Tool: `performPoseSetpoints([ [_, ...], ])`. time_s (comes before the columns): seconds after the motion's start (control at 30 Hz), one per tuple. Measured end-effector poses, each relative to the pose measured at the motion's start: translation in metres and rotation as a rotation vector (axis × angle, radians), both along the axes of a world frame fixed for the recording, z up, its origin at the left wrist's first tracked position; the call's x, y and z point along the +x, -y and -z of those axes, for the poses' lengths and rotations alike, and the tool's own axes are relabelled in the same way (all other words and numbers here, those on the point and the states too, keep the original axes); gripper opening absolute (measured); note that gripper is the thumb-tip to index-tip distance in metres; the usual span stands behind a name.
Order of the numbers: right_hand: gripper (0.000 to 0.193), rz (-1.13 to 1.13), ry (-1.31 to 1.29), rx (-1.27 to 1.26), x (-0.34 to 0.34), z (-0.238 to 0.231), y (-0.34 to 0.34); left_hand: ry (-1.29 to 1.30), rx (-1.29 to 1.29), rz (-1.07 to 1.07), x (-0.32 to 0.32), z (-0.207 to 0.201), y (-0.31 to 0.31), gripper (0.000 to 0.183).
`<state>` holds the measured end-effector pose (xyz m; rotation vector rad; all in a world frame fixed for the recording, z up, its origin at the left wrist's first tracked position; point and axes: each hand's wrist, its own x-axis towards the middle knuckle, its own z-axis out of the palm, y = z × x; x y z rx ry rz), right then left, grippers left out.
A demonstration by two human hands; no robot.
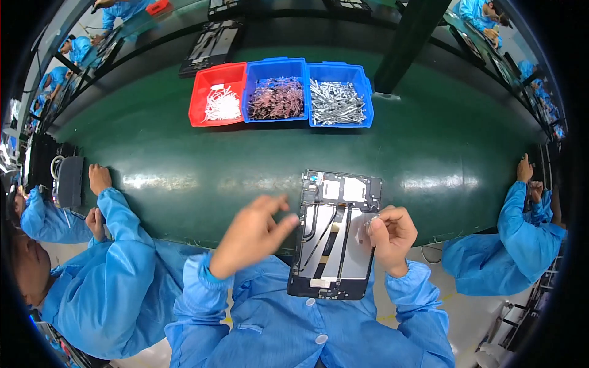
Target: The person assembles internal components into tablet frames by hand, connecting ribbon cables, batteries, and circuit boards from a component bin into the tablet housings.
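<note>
An opened tablet, its back off, lies in front of me with its lower part reaching past the table's near edge. Bare boards, dark flex cables and pale inner panels show in it. To its left, my left hand hovers in a motion blur, thumb and forefinger apart, with nothing seen between them. My right hand is at the tablet's right edge. Its thumb and forefinger pinch together over a small pale, shiny bit that is too small to name.
Across the green table stand a red bin of white pieces, a blue bin of pinkish-brown parts and another blue bin of silvery strips. Behind them are another opened tablet and a dark post. People in blue sit on both sides.
</note>
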<state>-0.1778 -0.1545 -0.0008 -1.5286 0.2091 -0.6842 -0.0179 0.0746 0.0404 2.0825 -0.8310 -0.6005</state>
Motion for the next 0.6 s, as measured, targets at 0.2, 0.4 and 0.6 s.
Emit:
performPoseSetpoints([
  [0.2,0.009,0.044,0.113,0.261,0.003,0.013,-0.005,0.160,0.050,0.013,-0.045,0.012,0.011,0.061],
  [0.4,0.007,0.059,0.221,0.300,0.003,0.015,-0.007,-0.257,-0.214,-0.150,-0.043,0.014,0.025,0.053],
  [0.6,0.007,-0.001,0.051,0.270,0.014,0.007,-0.007,-1.085,-0.264,-0.135,-0.029,-0.006,0.029,0.027],
])
